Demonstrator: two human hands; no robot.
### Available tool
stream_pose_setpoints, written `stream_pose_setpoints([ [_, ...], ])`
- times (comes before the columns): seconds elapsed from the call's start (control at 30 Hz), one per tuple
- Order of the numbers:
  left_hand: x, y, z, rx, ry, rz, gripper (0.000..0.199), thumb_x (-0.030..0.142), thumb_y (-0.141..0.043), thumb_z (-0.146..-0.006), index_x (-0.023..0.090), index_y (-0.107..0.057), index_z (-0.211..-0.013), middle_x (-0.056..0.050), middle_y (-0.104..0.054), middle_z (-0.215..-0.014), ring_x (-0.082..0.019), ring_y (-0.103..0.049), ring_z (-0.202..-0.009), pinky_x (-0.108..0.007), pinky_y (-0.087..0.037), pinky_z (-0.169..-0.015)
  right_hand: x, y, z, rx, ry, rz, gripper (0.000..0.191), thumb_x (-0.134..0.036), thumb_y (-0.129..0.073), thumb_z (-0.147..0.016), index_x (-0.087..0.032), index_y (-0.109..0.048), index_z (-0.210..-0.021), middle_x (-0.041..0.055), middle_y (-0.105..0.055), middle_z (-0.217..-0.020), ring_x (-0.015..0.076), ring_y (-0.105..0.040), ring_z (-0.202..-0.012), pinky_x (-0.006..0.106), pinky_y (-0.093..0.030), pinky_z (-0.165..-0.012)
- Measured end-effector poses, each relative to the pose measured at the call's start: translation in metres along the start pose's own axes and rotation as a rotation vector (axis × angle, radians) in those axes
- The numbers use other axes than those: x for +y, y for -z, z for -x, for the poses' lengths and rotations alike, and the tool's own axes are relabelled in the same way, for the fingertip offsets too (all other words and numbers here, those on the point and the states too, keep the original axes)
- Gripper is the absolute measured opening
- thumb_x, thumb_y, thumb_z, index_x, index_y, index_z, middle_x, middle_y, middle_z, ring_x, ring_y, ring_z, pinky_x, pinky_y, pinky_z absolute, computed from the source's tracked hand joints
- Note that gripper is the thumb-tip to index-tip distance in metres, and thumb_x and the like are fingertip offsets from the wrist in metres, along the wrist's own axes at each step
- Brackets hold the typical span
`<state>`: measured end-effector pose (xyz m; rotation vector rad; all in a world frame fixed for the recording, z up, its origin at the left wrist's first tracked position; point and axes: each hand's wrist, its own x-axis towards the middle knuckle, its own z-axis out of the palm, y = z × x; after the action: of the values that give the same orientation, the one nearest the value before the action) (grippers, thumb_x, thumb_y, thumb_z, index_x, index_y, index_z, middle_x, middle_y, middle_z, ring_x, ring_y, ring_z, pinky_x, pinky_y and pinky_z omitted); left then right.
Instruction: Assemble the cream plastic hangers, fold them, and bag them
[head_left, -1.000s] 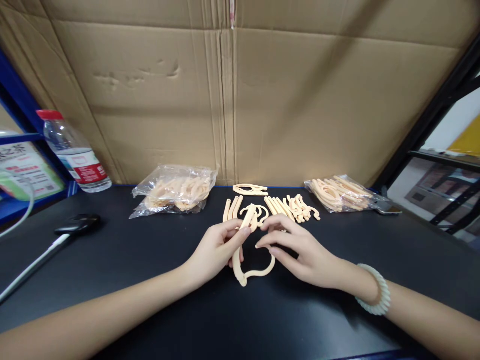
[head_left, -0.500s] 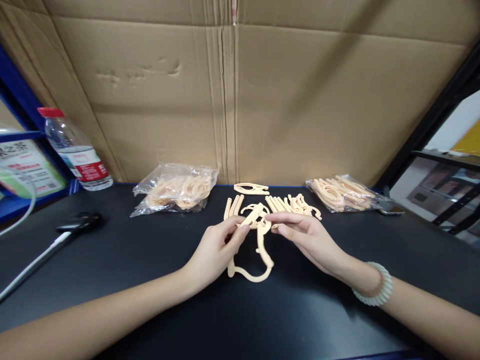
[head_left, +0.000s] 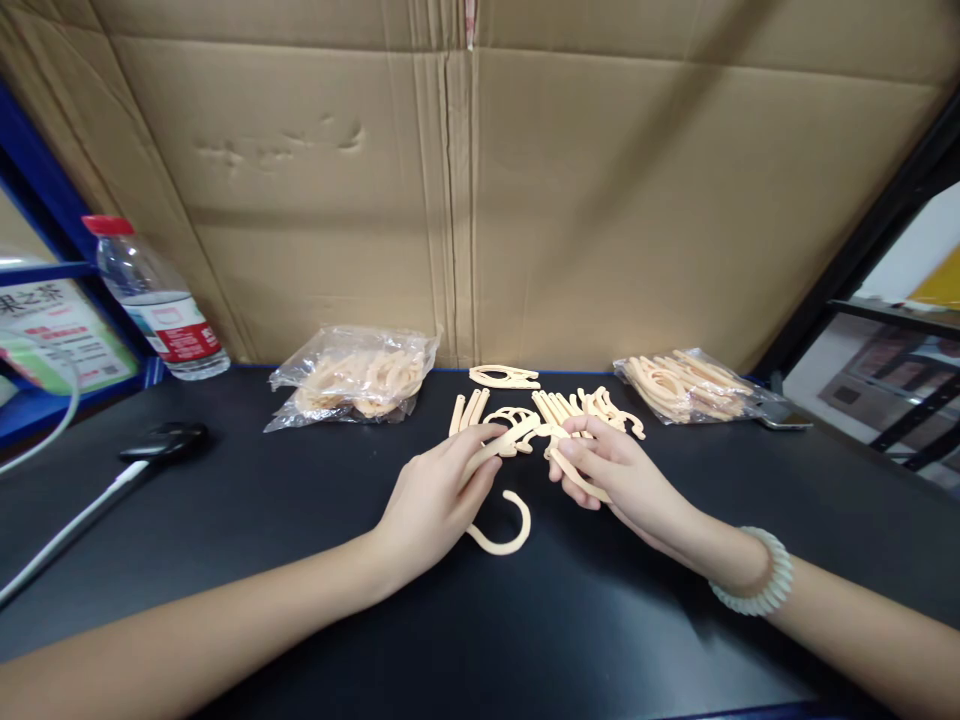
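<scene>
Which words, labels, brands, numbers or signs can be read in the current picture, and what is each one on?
"果之茶": large dark characters on the printed package at left; its smaller print is too blurred to read.
Bottle label: printing present, too small and blurred to read.
Held cream pieces: no legible text.

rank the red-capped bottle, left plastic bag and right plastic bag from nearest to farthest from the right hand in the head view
Measured from the right hand:
1. Right plastic bag: just beyond the hand, toward the back right.
2. Left plastic bag: across to the left, near the cardboard.
3. Red-capped bottle: standing at the far left.
</scene>
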<state>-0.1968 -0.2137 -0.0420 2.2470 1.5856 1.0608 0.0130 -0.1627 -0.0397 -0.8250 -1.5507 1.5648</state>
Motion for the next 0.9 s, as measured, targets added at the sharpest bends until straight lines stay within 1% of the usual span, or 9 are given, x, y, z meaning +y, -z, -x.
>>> stream_pose_setpoints([
  [0.03,-0.002,0.000,0.000,0.010,-0.034,-0.066,0.027,0.028,-0.046,-0.095,0.023,-0.054,-0.121,-0.005,-0.070,-0.106,-0.020,-0.066,-0.090,-0.028,-0.047,-0.077,-0.001,0.000,0.001,-0.057,-0.025,0.031,0.031,-0.046,-0.061,-0.086,-0.019,-0.047,-0.092,-0.0004,-0.063,-0.067,0.0064,-0.046,-0.043,0.018,-0.032,-0.038],
  [0.1,-0.005,0.000,-0.001,0.016,-0.129,-0.216,0.028,0.028,-0.044,-0.096,0.022,-0.056,-0.120,-0.005,-0.070,-0.107,-0.019,-0.068,-0.084,-0.027,-0.047,-0.070,-0.003,0.000,0.002,-0.186,-0.097,0.085,0.032,-0.047,-0.056,-0.088,-0.016,-0.051,-0.096,-0.0002,-0.062,-0.063,0.0058,-0.044,-0.039,0.018,-0.032,-0.036],
  [0.2,-0.007,0.002,-0.002,0.013,-0.326,-0.457,0.028,0.028,-0.041,-0.098,0.021,-0.062,-0.114,-0.005,-0.072,-0.093,-0.017,-0.066,-0.066,-0.026,-0.044,-0.059,-0.003,-0.001,0.006,-0.305,-0.201,0.085,0.035,-0.048,-0.053,-0.088,-0.015,-0.053,-0.101,-0.0017,-0.062,-0.058,0.0063,-0.045,-0.035,0.017,-0.031,-0.033],
  [0.27,-0.007,0.004,-0.004,-0.003,-0.450,-0.568,0.027,0.026,-0.040,-0.098,0.019,-0.063,-0.112,-0.004,-0.071,-0.082,-0.017,-0.065,-0.063,-0.026,-0.043,-0.057,-0.003,-0.001,0.008,-0.345,-0.231,0.076,0.038,-0.050,-0.052,-0.088,-0.015,-0.054,-0.102,-0.0024,-0.061,-0.056,0.0062,-0.043,-0.032,0.016,-0.027,-0.030],
  [0.4,-0.001,0.007,-0.005,-0.083,-0.582,-0.563,0.024,0.015,-0.041,-0.095,0.017,-0.063,-0.103,-0.004,-0.066,-0.070,-0.017,-0.062,-0.060,-0.026,-0.041,-0.052,-0.001,-0.002,0.010,-0.431,-0.241,0.133,0.046,-0.058,-0.048,-0.089,-0.014,-0.057,-0.096,-0.0029,-0.060,-0.048,0.0062,-0.041,-0.028,0.016,-0.026,-0.029],
  [0.53,0.008,0.008,-0.003,-0.169,-0.586,-0.550,0.025,0.009,-0.036,-0.092,0.016,-0.060,-0.086,-0.002,-0.058,-0.062,-0.014,-0.050,-0.047,-0.025,-0.035,-0.043,-0.003,-0.005,0.013,-0.413,-0.214,0.212,0.045,-0.059,-0.048,-0.089,-0.015,-0.059,-0.085,-0.0050,-0.056,-0.044,0.0058,-0.042,-0.027,0.015,-0.027,-0.030],
  [0.7,0.013,0.009,-0.002,-0.244,-0.600,-0.636,0.028,0.004,-0.032,-0.088,0.016,-0.057,-0.084,-0.004,-0.059,-0.064,-0.014,-0.048,-0.044,-0.024,-0.033,-0.040,-0.005,-0.011,0.016,-0.343,-0.189,0.328,0.040,-0.054,-0.048,-0.089,-0.017,-0.057,-0.076,-0.0054,-0.054,-0.042,0.0078,-0.045,-0.027,0.016,-0.028,-0.029],
  [0.77,0.012,0.008,-0.002,-0.265,-0.541,-0.594,0.025,0.006,-0.034,-0.089,0.017,-0.056,-0.085,-0.004,-0.060,-0.066,-0.015,-0.049,-0.046,-0.024,-0.033,-0.041,-0.004,-0.012,0.018,-0.302,-0.095,0.423,0.038,-0.050,-0.046,-0.091,-0.018,-0.056,-0.074,-0.0050,-0.053,-0.042,0.0079,-0.046,-0.028,0.017,-0.029,-0.030],
  [0.9,0.008,0.007,-0.002,-0.273,-0.307,-0.537,0.023,0.018,-0.035,-0.095,0.018,-0.055,-0.083,-0.001,-0.056,-0.058,-0.015,-0.047,-0.043,-0.024,-0.027,-0.043,-0.009,-0.005,0.020,-0.222,0.177,0.596,0.038,-0.044,-0.045,-0.095,-0.018,-0.059,-0.071,-0.0037,-0.054,-0.046,0.0066,-0.045,-0.030,0.019,-0.033,-0.034],
])
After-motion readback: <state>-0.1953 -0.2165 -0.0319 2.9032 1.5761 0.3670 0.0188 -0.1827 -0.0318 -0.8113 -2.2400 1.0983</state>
